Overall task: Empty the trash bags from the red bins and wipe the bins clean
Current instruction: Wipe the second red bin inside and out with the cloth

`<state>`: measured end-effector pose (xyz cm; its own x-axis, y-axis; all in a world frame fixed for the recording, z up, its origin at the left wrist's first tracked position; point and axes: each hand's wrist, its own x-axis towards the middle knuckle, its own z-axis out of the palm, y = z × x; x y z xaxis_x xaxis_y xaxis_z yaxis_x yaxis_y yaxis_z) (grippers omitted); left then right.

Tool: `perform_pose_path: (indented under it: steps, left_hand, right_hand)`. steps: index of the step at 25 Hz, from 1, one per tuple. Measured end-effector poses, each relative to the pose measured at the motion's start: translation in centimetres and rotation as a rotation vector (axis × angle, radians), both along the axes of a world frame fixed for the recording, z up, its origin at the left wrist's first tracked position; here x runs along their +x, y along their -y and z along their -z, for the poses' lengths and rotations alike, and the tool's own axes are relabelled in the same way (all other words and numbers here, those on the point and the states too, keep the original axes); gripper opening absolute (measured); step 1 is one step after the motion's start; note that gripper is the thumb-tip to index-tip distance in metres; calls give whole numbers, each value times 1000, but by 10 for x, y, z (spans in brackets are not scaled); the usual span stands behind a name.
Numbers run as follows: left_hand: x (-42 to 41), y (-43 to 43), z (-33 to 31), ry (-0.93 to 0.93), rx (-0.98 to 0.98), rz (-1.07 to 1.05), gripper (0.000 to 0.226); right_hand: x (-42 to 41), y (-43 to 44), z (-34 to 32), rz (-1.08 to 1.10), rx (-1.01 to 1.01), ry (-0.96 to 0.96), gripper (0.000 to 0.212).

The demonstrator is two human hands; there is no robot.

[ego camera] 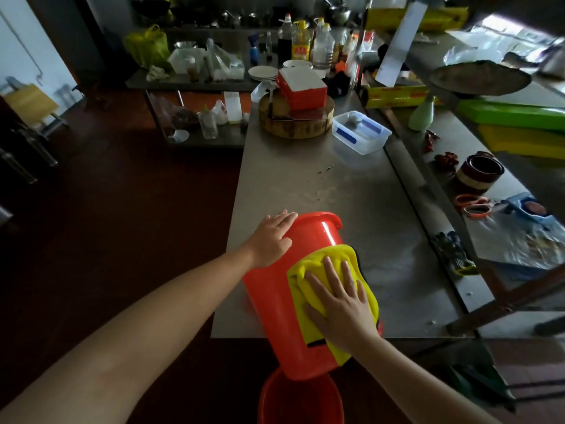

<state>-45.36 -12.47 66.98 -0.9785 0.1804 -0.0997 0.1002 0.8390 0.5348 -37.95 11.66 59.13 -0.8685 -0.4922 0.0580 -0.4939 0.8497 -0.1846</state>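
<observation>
A red bin [275, 304] lies on its side over the near edge of the steel table [321, 185], its rim pointing away from me. My left hand [270, 237] rests flat on the bin's upper left side near the rim. With straight fingers my right hand [339, 298] presses a yellow cloth [336, 255] against the bin's outer wall. A second red bin [301, 399] stands on the floor just below the table edge, partly hidden by the first. No trash bag shows in either bin.
Further along the table stand a clear plastic box [360, 136], a round wooden chopping block [295, 120] and a red-and-white container [301, 88]. A shelf on the right holds scissors [472, 205] and a dark bowl [480, 171]. Dark floor lies to the left.
</observation>
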Motion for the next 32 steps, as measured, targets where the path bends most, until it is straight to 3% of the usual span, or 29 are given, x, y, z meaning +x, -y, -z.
perform_pose_path:
  steps: [7,18,21,26,32]
  left_hand:
    - [17,17,2,-27,52,7,73]
    - [21,17,13,-65,-80,21,69]
    - [13,3,8,-95,-217,-47,65]
    - [-2,-28,5,-97,-306,-143,68]
    - [37,19,13,-142,-137,-135,63]
  right_hand:
    - [-82,61,-27,23,-67,109,69]
    - [32,-62,29,33,-195,-3,63]
    - [41,-72,31,18,-245,-15,62]
    - [35,-50,24,-33,-166,17,67]
    - [-33,29,-2,-13,-135,127,68]
